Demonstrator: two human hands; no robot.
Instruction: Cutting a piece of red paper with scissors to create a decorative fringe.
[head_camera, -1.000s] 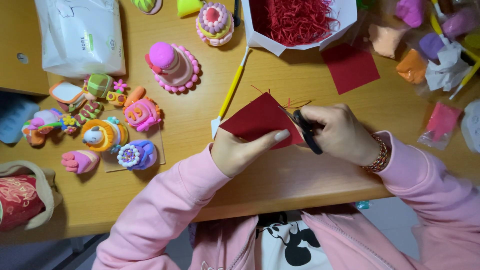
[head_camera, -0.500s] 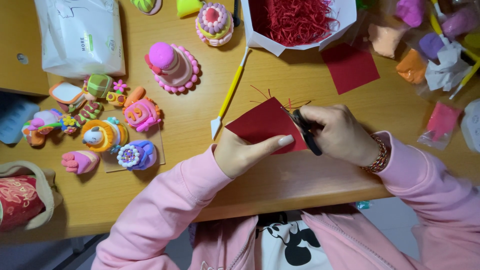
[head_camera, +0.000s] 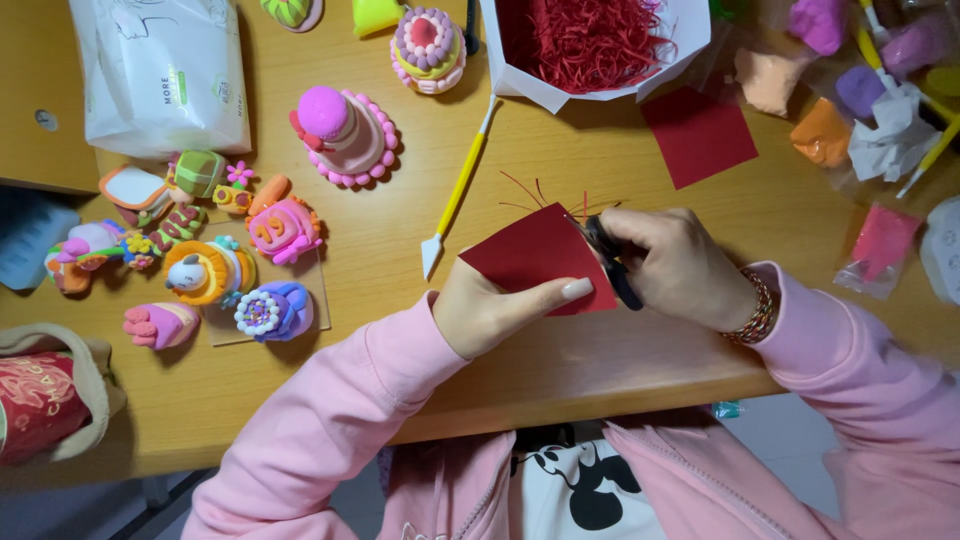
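My left hand (head_camera: 497, 313) pinches a dark red sheet of paper (head_camera: 535, 255) above the wooden table (head_camera: 400, 350), thumb lying across its lower edge. My right hand (head_camera: 680, 268) grips black scissors (head_camera: 610, 265) whose blades meet the sheet's right edge. Thin red paper strips (head_camera: 545, 198) lie on the table just beyond the sheet. Both arms wear pink sleeves, and a beaded bracelet (head_camera: 755, 310) circles the right wrist.
A white box of shredded red paper (head_camera: 590, 40) and another red square (head_camera: 698, 135) lie behind. A yellow modelling tool (head_camera: 455, 195) lies left of the sheet. Colourful clay figures (head_camera: 210, 250), two clay cakes (head_camera: 345, 135), a tissue pack (head_camera: 160, 70) and clay bags (head_camera: 850, 90) surround.
The red sheet has turned slightly in my left hand while the scissors keep working along its right edge. Both hands stay in nearly the same place.
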